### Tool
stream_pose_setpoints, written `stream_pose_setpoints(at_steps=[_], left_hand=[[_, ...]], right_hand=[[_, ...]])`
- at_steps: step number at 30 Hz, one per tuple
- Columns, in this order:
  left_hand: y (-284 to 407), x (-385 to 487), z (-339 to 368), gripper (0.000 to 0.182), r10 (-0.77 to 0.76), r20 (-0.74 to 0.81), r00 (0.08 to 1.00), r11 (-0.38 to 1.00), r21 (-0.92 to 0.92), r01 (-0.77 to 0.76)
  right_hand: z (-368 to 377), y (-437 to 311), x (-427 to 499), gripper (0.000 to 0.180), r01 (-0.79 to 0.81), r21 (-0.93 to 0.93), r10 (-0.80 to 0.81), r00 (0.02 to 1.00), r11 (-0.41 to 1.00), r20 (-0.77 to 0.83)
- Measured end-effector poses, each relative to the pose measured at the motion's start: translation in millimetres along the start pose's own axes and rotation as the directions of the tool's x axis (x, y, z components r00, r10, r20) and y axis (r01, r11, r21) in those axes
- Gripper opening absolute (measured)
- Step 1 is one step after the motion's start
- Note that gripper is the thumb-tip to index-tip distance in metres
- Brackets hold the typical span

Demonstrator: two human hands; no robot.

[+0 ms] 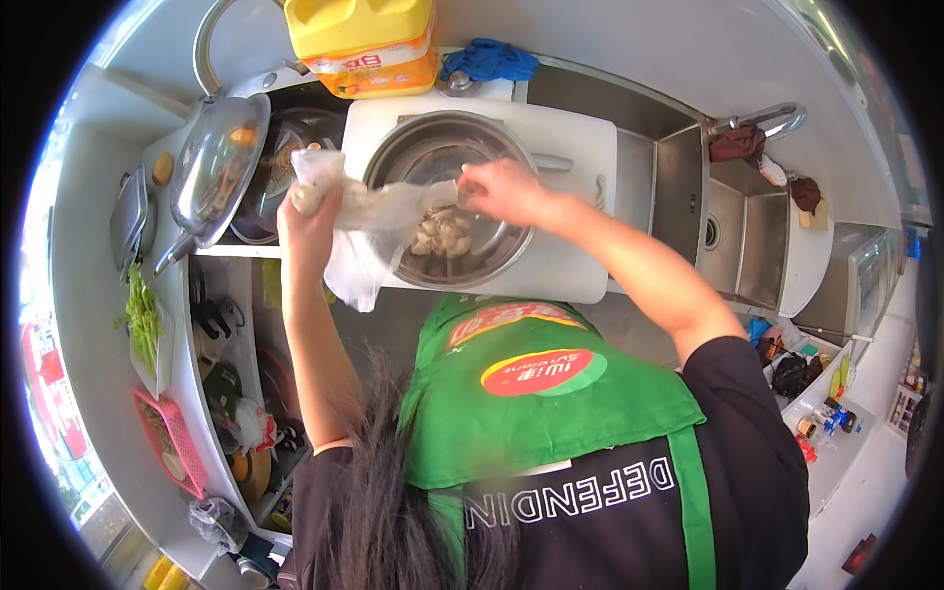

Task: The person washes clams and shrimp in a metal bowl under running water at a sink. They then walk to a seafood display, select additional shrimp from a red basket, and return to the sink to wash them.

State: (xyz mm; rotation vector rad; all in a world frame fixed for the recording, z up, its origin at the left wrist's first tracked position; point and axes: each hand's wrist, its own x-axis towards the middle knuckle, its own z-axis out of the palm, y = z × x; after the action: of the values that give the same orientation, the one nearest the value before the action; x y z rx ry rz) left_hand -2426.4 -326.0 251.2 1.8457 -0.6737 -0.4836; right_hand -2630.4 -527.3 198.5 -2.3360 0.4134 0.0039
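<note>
My left hand [313,221] grips the gathered end of a translucent plastic bag [383,203], with pale pieces inside it. The bag stretches across to the rim side of a large steel bowl [509,251]. My right hand [505,193] is over the bowl near the bag's other end, fingers bent together with a small pale bit at the fingertips; whether they pinch the bag too is unclear. Pale pieces, perhaps garlic cloves or mushrooms, lie in a heap [441,234] in the bowl. The bowl stands on a white cutting board [582,258].
A knife handle [553,162] shows beside the bowl. Left are a pan [258,214] and a shiny domed lid [214,169]. A yellow jug [361,44] and blue cloth [490,60] stand behind; steel sinks [726,243] are at right. Celery [144,321] and a pink basket [173,446] lie left.
</note>
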Motion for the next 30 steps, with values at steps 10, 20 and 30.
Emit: stream_pose_setpoints(at_steps=[10,20,30], left_hand=[[-10.7,-35.9,-20.6,0.027,-0.130,0.083,0.988,0.989,0.075,0.124],[-1.6,-56.4,-0.9,0.026,-0.014,0.113,0.994,0.991,0.135,-0.001],[-16.0,-71.9,9.2,0.022,0.062,-0.145,0.987,0.982,-0.170,-0.087]], right_hand=[[51.2,5.6,10.1,0.019,-0.276,0.069,0.284,0.946,0.959,-0.154],[57.5,-3.7,56.7,0.017,-0.355,0.262,0.399,0.907,0.898,-0.138],[29.7,-12.3,1.4,0.009,0.080,0.216,0.050,0.842,0.973,-0.537]])
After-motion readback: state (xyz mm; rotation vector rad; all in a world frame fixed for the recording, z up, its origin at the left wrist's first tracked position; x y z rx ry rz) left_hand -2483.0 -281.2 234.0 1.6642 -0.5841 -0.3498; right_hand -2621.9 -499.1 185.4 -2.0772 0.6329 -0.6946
